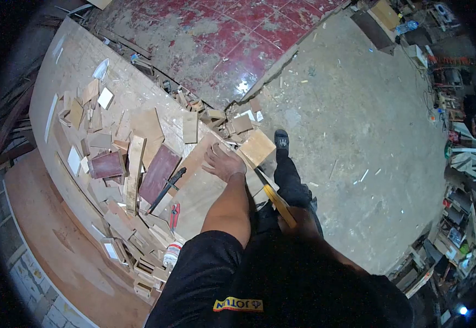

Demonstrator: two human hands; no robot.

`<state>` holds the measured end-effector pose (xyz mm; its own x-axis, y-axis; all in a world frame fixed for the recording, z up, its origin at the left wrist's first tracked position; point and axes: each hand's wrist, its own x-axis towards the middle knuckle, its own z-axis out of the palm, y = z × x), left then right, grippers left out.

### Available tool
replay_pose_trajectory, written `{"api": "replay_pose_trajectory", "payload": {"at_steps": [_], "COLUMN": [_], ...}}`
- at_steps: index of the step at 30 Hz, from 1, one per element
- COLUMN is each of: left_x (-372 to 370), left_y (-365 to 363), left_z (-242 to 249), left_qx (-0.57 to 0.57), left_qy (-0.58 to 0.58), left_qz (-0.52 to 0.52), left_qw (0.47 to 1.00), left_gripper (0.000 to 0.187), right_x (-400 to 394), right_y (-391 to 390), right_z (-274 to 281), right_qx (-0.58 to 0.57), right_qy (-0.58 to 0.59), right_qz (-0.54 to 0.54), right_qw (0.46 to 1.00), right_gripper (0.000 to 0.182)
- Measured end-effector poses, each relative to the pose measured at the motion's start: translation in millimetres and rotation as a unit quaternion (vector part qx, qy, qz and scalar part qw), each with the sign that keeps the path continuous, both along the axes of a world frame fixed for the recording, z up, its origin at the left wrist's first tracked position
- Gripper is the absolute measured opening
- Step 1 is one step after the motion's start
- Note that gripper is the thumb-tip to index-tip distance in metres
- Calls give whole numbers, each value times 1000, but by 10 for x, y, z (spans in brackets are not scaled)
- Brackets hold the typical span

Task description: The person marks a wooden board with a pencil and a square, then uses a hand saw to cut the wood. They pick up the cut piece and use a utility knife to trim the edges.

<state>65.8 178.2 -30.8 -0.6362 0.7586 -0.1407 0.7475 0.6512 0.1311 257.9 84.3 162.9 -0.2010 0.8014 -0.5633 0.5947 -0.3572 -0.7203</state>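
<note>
My left hand (224, 164) lies on a light wooden board (198, 167) at the table's edge, fingers spread and pressing down. A pale square block of wood (257, 147) sticks out just beyond it. Low beside the edge, my right hand (302, 223) is closed around the yellow handle of what looks like a handsaw (275, 201). Its dark, narrow blade points up toward the board; part of it is hidden. To the left of my left forearm lie a long black-handled tool (167, 190) and a red-handled tool (175, 216).
Wood offcuts (106, 164) and a dark reddish board (159, 170) clutter the worktable (46, 71). A white tub (172, 254) stands near my left side. Concrete floor (358, 136) stretches to the right, red tiles (238, 33) lie ahead, and scrap piles (462, 229) line the far right.
</note>
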Motion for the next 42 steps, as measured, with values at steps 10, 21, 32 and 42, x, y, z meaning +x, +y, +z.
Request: {"api": "replay_pose_trajectory", "payload": {"at_steps": [10,21,32,42], "left_x": [-61,-247,-252,-312], "left_y": [31,206,91,119], "left_z": [-112,-82,-134,-42], "left_qx": [-14,-29,77,116], "left_qy": [43,-82,-57,-91], "left_qz": [-20,-233,-288,-337], "left_qw": [999,969,953,930], "left_gripper": [53,33,32,44], "right_x": [-605,-472,-425,-407], "right_y": [594,507,417,639], "right_z": [-534,-393,-603,-535], "right_qx": [-18,-1,12,44], "right_qy": [-60,-7,-14,-40], "right_qz": [-35,22,-21,22], "right_qw": [997,1000,1000,998], "right_gripper": [24,30,31,34]}}
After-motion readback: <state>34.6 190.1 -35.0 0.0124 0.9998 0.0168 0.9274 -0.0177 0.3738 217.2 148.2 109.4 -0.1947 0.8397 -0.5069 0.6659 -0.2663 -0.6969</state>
